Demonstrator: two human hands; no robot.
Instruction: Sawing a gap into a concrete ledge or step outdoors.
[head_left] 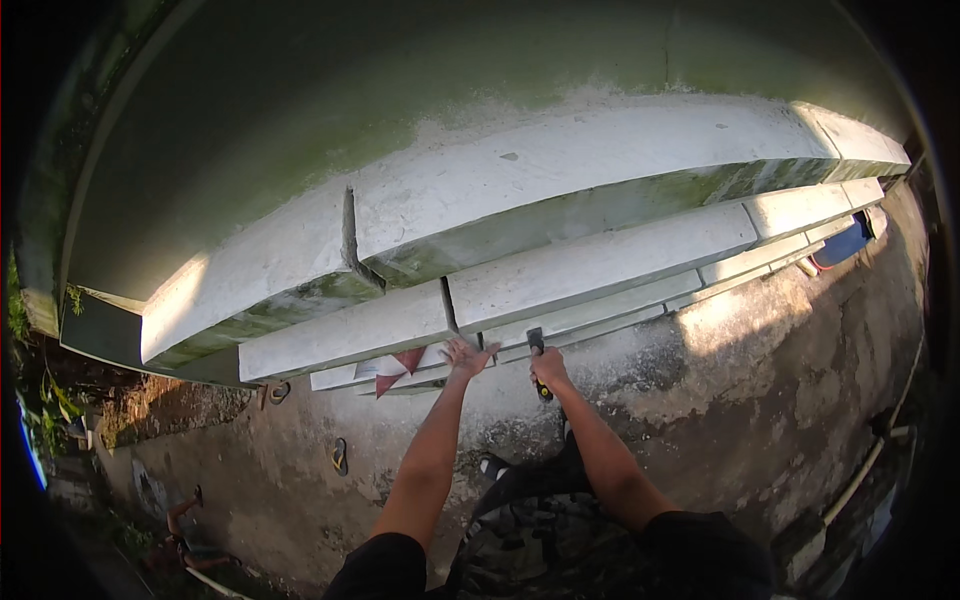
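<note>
My right hand (549,367) is wrapped around a hand tool (543,389) that looks like a scraper, with a black-and-yellow handle and a short, flat dark head. The tool's head points away from me, close to the edge of the lower white concrete ledges. My left hand (468,357) has its fingers spread and holds nothing. It is over the edge of a long white concrete ledge (600,250), beside a dark vertical joint (447,303). Whether its palm touches the concrete I cannot tell. Left of it lies a red-and-white piece (400,369) of material, its kind unclear.
A wider upper ledge (570,150), green-stained on its face, runs beneath a greenish wall (500,50). On the stained concrete floor (700,430) lie sandals (341,457). A blue object (845,245) stands at the far right. Another person (185,540) is at the lower left.
</note>
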